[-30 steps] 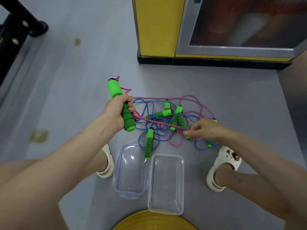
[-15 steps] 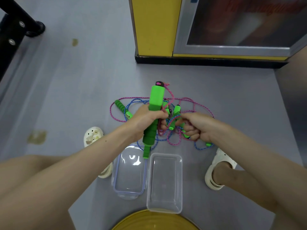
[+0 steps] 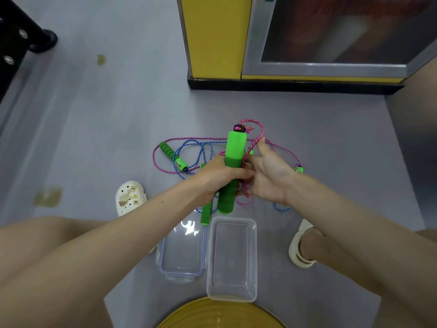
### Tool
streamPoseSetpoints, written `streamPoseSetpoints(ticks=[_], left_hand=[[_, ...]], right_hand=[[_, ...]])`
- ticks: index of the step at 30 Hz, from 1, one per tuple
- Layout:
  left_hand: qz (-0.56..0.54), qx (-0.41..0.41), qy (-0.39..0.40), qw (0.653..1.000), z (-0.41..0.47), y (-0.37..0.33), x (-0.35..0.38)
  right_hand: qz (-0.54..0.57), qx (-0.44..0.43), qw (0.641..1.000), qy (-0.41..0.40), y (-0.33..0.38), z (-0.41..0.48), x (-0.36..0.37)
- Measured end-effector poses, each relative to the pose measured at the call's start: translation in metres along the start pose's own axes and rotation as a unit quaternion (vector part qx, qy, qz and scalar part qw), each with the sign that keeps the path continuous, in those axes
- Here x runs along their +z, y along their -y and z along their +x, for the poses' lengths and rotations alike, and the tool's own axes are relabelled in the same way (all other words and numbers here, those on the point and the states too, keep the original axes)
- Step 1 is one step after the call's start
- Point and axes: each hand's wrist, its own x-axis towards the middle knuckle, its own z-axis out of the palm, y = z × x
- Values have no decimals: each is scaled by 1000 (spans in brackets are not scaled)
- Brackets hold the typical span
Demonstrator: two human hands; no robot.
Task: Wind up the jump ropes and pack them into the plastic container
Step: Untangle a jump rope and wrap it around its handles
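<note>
My left hand [image 3: 220, 178] grips the green handle [image 3: 233, 159] upright above the tangled ropes [image 3: 189, 147] on the floor [image 3: 118, 126]. Just right of it, my right hand [image 3: 268, 176] pinches the pink rope [image 3: 259, 136] beside the handle. The plastic container [image 3: 231, 292] sits nearer me.

Grey floor [image 3: 94, 129], stained; yellow cabinet [image 3: 215, 36] with glass door [image 3: 343, 29].
</note>
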Motion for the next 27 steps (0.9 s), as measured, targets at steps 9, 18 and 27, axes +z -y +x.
streamPoseSetpoints(ticks=[9, 18, 27], left_hand=[[-209, -44, -74, 974, -2, -15, -9], [-316, -22, -177, 932, -1, -26, -50], [-301, -33, -290, 908, 3, -12, -87]], right_hand=[[-365, -92, 919, -113, -4, 3, -8], [-791, -100, 595, -106, -8, -5, -36], [-722, -16, 680, -130, 5, -10, -64]])
